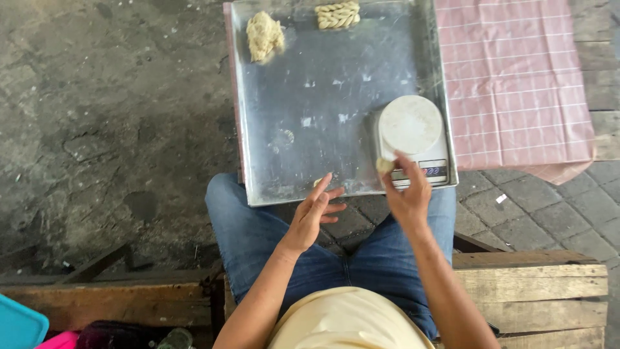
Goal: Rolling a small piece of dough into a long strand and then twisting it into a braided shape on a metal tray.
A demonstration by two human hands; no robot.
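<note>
Sitting over the tray (336,97), you had both hands out above its near edge. Your right hand (408,194) pinched a small dough lump (385,165) between fingertips and thumb, held just at the near left edge of the scale (413,139). The lump lay up and to the left of that hand's palm, touching or nearly touching the scale's round white pan; contact could not be confirmed. The lump was roughly round, so no long axis was noted. Your right hand was plainly the nearer one.

Your left hand (313,213) was released, fingers spread and slightly curled, palm turned toward the right hand, holding nothing. It hovered at the tray's front rim, with a small pale scrap just beyond its fingertips.

Contents of the tray were noted as follows: the scale at the near right corner, a rough dough mass (263,35) at the far left, and a twisted dough piece (337,14) at the far edge, lying crosswise. Both were well apart from your hands. The remaining tray surface carried only flour smears. The tray rested on a bench with a pink checked cloth (516,77).
</note>
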